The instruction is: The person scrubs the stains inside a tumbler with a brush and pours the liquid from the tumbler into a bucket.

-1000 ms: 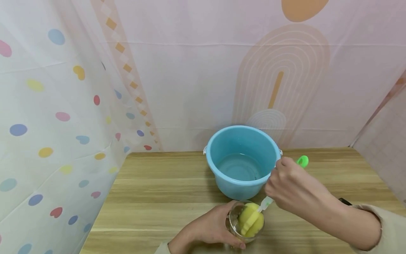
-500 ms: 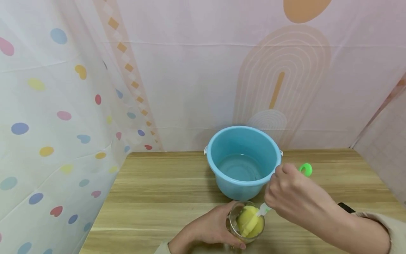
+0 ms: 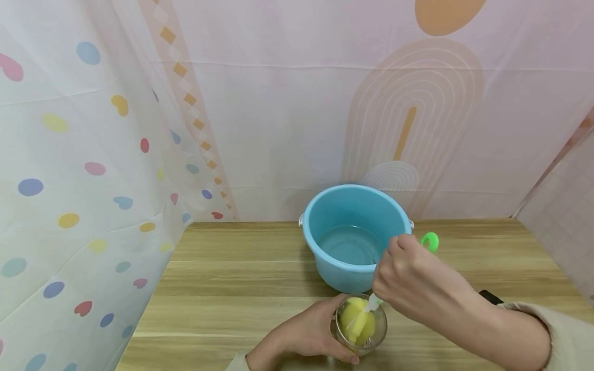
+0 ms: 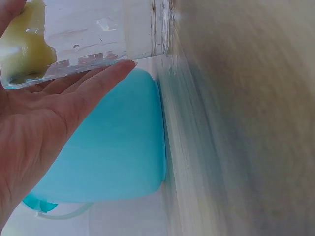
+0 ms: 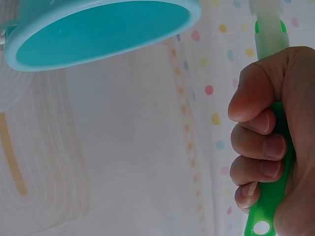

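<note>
My left hand (image 3: 313, 328) holds a clear glass (image 3: 380, 330) from its left side, fingers and thumb around it. In the left wrist view the glass (image 4: 98, 29) stands on the table with a yellow sponge head seen through its wall. My right hand (image 3: 417, 278) grips the green handle (image 5: 275, 196) of a sponge bottle brush, fingers curled round it. The brush's yellow sponge head (image 3: 356, 319) sits inside the glass, with its white neck (image 3: 373, 303) slanting up to the right. The glass's far side is partly hidden by the sponge.
A light blue bucket (image 3: 345, 281) with some water at its bottom stands just behind the glass on the wooden table (image 3: 232, 288). A small black object (image 3: 490, 297) lies partly behind my right forearm. Patterned curtains (image 3: 278, 129) hang behind and at the left.
My right hand dips slightly, then shifts left; the sponge head moves from the glass's right side toward its left. The left hand and glass stay in place.
</note>
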`<state>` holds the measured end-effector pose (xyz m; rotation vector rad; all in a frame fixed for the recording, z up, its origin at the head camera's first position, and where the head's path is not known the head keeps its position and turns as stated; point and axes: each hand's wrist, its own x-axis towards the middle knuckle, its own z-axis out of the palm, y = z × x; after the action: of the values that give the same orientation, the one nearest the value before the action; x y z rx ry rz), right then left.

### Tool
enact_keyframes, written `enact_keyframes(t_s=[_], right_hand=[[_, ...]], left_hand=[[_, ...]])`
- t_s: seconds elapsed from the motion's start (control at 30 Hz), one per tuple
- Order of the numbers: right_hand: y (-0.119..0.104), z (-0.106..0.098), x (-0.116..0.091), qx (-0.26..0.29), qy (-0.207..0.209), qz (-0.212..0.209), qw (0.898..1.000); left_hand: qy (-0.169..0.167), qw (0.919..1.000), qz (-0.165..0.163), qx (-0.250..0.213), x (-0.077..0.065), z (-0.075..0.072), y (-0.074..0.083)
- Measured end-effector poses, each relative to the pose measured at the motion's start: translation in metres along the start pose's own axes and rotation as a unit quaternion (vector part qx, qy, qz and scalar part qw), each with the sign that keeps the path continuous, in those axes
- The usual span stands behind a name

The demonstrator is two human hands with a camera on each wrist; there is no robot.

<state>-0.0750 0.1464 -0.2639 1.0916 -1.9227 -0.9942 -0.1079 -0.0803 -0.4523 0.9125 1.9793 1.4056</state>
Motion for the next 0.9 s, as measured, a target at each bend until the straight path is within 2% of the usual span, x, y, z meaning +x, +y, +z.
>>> enact_keyframes(t_s=[0.27, 0.57, 0.9], right_hand=[[0.008, 0.009, 0.005, -0.005, -0.024, 0.002, 1.0], [0.013, 0.022, 0.001, 0.015, -0.012, 0.015, 1.0], [0.017, 0.026, -0.007, 0.026, -0.011, 0.015, 0.999]], left_hand=[[0.006, 0.9998, -0.001, 0.017, 0.0, 0.001, 0.0], [0.01, 0.9991, 0.006, 0.041, 0.0, 0.001, 0.001], [0.006, 0.9992, 0.01, 0.038, -0.001, -0.001, 0.001]])
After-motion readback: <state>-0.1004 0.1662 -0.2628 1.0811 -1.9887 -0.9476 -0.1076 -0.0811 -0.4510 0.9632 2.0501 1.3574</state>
